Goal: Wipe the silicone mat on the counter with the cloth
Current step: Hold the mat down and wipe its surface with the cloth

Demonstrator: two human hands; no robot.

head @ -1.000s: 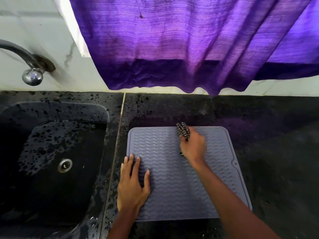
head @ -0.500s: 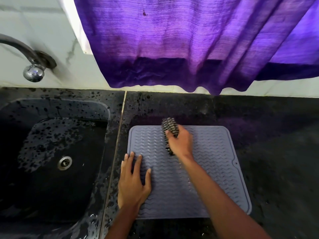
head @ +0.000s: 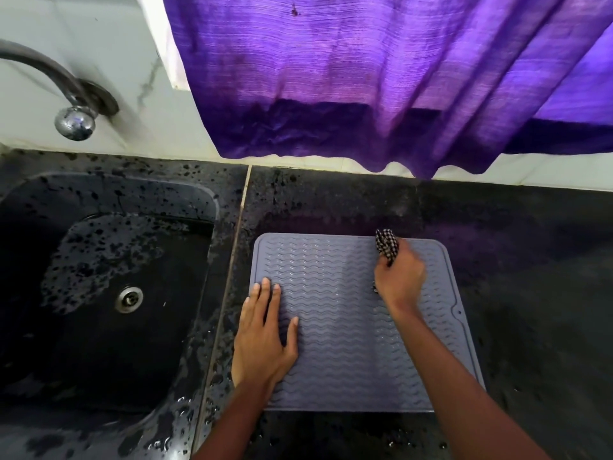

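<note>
A grey silicone mat with a wavy ribbed surface lies flat on the dark stone counter. My left hand rests flat on the mat's left side, fingers straight. My right hand grips a bunched black-and-white checked cloth near the mat's far edge, right of its middle. Most of the cloth is hidden inside the fist; one end sticks out past the knuckles at the mat's rim.
A dark, wet sink with a round drain lies left of the mat. A metal tap juts from the white wall above it. A purple curtain hangs over the counter's back edge.
My right hand has swept the cloth to the right along the mat's far edge after moving left half a second ago. My left hand has stayed pressed on the mat.
</note>
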